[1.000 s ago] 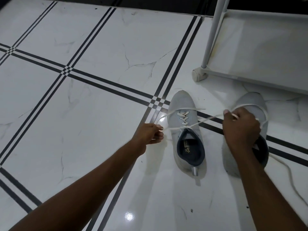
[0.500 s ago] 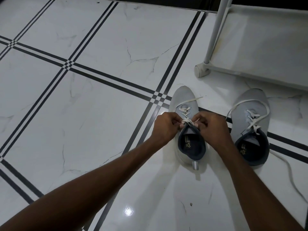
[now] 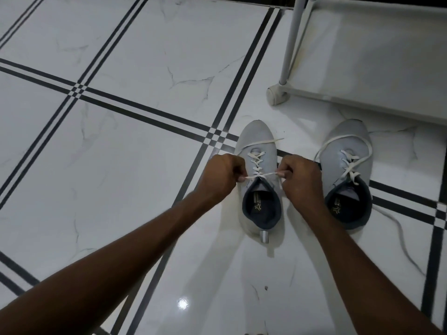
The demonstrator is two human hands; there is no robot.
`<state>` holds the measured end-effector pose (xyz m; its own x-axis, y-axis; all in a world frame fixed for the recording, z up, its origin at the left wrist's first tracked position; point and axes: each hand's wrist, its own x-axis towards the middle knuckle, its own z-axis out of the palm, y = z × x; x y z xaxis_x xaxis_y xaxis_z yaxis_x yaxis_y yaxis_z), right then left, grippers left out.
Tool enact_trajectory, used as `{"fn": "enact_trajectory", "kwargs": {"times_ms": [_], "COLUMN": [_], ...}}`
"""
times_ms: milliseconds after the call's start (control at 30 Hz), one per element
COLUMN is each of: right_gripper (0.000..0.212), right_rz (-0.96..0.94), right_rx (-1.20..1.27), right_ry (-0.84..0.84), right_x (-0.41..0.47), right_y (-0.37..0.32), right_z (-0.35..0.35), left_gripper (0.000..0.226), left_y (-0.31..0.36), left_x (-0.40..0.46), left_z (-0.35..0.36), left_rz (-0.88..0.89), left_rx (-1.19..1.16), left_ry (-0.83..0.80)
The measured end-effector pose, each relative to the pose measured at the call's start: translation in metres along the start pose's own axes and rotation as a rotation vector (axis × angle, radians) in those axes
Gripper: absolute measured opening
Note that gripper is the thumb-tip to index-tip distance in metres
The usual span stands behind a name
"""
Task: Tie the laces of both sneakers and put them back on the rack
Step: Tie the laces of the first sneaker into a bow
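Note:
Two light grey sneakers with dark linings stand side by side on the tiled floor, toes pointing away from me. My left hand [image 3: 221,176] and my right hand [image 3: 300,180] flank the left sneaker [image 3: 257,139], each pinching one end of its white lace [image 3: 262,175], which runs taut across the shoe's opening. The right sneaker [image 3: 348,146] stands untouched; its lace [image 3: 399,228] is loose, looped over the toe and trailing across the floor to the right.
The white rack [image 3: 362,61] stands at the upper right, its low shelf just beyond the sneakers' toes, with a corner post and round foot [image 3: 275,95]. White marble tiles with black stripes [image 3: 135,112] cover the floor.
One second ago my hands held the lace ends stretched far apart. They came together over the left sneaker's tongue, and now pull slightly apart, drawing the lace tight.

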<state>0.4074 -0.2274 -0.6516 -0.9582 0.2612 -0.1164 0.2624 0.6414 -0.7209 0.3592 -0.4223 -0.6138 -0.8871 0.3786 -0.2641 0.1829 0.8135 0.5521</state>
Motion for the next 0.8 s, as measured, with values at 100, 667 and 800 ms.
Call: {"fn": "enact_trajectory", "kwargs": {"times_ms": [100, 667, 800], "right_gripper": [0.023, 0.016, 0.004], "right_rz": [-0.01, 0.115, 0.068], "right_rx": [-0.088, 0.032, 0.314], "right_ry": [0.046, -0.586, -0.69], "right_x": [-0.009, 0.014, 0.018], "right_y": [0.011, 0.009, -0.007], "right_z": [0.002, -0.064, -0.078], "left_gripper": [0.022, 0.01, 0.01], "left_y": [-0.01, -0.057, -0.045], "left_x": [-0.008, -0.016, -0.011], "left_z": [0.009, -0.06, -0.057], "left_rz": [0.065, -0.142, -0.143], "left_rx": [0.142, -0.562, -0.896], "left_ry": [0.007, -0.605, -0.488]}}
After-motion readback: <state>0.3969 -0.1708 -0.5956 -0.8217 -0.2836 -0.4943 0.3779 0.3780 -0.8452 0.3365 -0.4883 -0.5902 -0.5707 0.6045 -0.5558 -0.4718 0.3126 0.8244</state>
